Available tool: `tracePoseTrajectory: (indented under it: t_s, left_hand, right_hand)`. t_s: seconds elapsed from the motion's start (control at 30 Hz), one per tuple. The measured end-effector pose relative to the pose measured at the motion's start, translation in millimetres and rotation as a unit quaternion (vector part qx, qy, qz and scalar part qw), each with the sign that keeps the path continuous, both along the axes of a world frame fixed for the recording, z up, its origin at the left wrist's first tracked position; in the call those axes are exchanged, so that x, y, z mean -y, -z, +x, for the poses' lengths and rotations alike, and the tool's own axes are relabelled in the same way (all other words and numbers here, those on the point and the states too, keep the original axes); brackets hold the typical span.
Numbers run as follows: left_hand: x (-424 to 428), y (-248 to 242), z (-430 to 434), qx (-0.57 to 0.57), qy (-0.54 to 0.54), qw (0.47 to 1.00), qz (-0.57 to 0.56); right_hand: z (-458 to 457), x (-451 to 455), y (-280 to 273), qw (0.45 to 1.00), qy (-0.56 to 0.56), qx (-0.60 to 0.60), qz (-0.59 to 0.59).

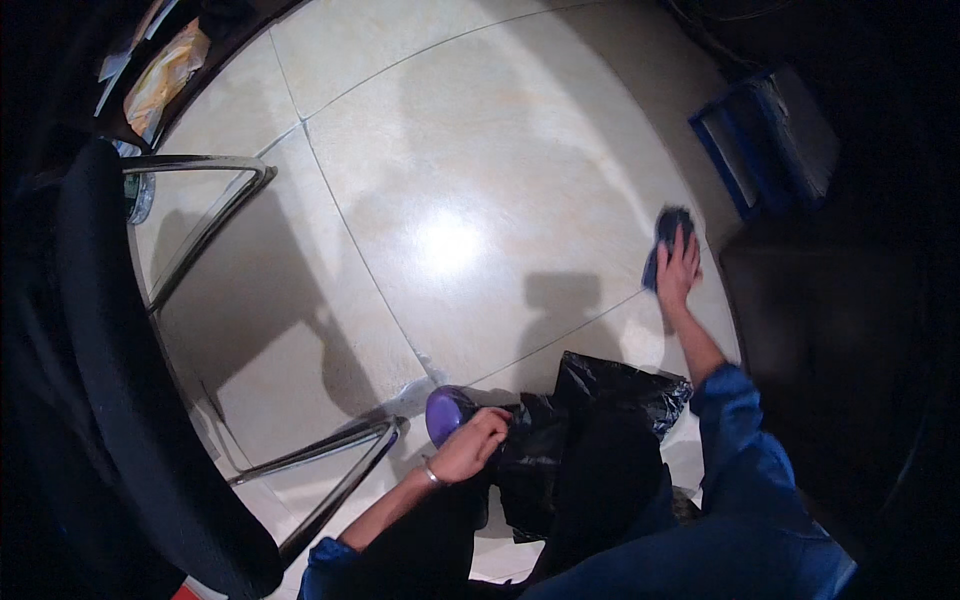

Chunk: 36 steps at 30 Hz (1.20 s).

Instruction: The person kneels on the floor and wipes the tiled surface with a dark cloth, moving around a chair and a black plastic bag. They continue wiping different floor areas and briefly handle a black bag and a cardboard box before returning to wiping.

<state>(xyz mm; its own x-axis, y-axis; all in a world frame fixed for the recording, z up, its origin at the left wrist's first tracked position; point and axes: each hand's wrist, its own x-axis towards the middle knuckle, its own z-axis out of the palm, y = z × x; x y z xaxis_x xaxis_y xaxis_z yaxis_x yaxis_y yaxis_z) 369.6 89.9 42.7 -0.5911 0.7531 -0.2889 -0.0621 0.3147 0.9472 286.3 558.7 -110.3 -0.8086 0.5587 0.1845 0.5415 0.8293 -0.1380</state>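
Note:
My right hand point(679, 266) is stretched out over the pale tiled floor point(480, 180) with its fingers laid over a dark cloth point(673, 219), pressing it to the tiles. The cloth is slightly blurred. Lower down, my left hand point(471, 448) is bent with curled fingers, beside a rounded, shiny purple object point(445, 414) that is partly covered. A black plastic bag point(600, 379) lies crumpled around my legs, close to the left hand. Whether those fingers hold any of the bag cannot be made out.
A dark padded chair point(112, 360) with bent metal legs point(217, 225) stands at the left. Blue binders point(757, 142) are at the upper right, above a dark box-like piece of furniture point(817, 337). Papers and a yellowish packet point(166, 71) lie at the upper left.

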Motion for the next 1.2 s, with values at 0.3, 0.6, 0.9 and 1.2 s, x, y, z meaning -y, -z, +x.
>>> tracePoseTrajectory:
  t_s: [0.3, 0.6, 0.9, 1.2]
  left_hand:
    - [47.6, -19.8, 11.3, 0.062, -0.119, 0.987, -0.091]
    - [17.2, -17.9, -14.4, 0.011, -0.095, 0.995, -0.031]
    - [44.3, 0.3, 17.3, 0.131, -0.069, 0.989, -0.008]
    - [50.1, -6.8, 19.0, 0.064, -0.058, 0.996, 0.023]
  right_hand:
    - [-273.6, 191.3, -26.9, 0.954, -0.286, -0.063, -0.066]
    - [-13.3, 239.5, -49.3, 0.712, -0.695, 0.055, -0.09]
    - [-82.1, 101.8, -24.9, 0.978, -0.2, 0.047, -0.044]
    - [-250.2, 422.7, -40.2, 0.889, -0.448, -0.034, -0.091]
